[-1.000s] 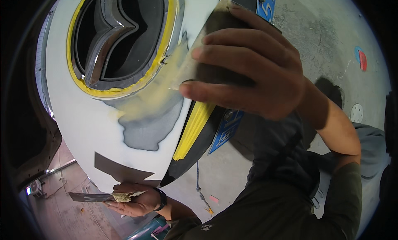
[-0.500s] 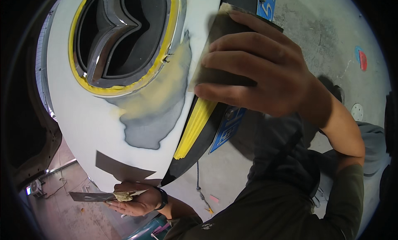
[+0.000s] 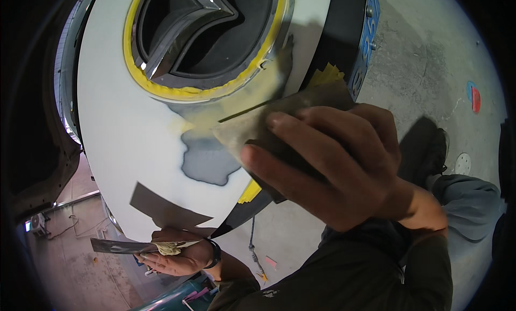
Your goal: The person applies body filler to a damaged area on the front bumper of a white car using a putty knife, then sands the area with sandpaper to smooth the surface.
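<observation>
A white car panel (image 3: 123, 131) bears a yellow-and-grey patch (image 3: 207, 160); the right hand (image 3: 357, 174), fingers slightly spread, grips a flat scraper (image 3: 317, 98) over the patch's right side; the left hand (image 3: 185, 261), narrowly curled, holds a thin plate (image 3: 119, 247) bearing putty (image 3: 168, 248) beside the panel.

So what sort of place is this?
Probably an auto body workshop: the white car panel has a grey-and-yellow patch, yellow tape runs around the emblem, and your left hand holds a blade carrying some paste.
</observation>
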A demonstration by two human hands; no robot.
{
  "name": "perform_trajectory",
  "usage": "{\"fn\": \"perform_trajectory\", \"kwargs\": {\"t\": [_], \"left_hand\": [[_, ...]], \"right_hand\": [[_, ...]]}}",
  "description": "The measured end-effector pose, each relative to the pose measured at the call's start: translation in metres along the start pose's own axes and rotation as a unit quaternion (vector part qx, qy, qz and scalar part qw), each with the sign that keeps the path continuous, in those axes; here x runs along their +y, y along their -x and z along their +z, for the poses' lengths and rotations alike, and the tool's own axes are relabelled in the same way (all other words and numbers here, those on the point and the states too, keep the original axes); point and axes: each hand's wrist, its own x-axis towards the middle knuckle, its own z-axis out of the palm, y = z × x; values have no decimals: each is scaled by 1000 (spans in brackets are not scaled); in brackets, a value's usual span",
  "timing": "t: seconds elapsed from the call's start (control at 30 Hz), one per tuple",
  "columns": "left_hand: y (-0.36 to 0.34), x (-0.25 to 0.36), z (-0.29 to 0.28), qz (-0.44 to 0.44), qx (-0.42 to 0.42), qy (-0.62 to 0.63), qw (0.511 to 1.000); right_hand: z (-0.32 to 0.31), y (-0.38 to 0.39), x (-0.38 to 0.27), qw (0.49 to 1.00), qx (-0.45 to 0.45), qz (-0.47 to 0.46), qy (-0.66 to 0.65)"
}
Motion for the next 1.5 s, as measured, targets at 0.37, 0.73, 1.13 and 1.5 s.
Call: {"fn": "perform_trajectory", "kwargs": {"t": [0.37,0.73,1.13,1.5], "left_hand": [[3,4,8,-109,105,342,927],[2,12,24,51,-23,31,998],[12,112,84,-267,-178,197,927],[18,156,111,-301,-231,252,890]], "right_hand": [[33,-21,-26,995,95,39,9],[-19,-7,-29,986,-53,45,-154],[-65,-9,27,920,-17,104,-377],[-64,-7,-24,978,-66,-88,-178]]}}
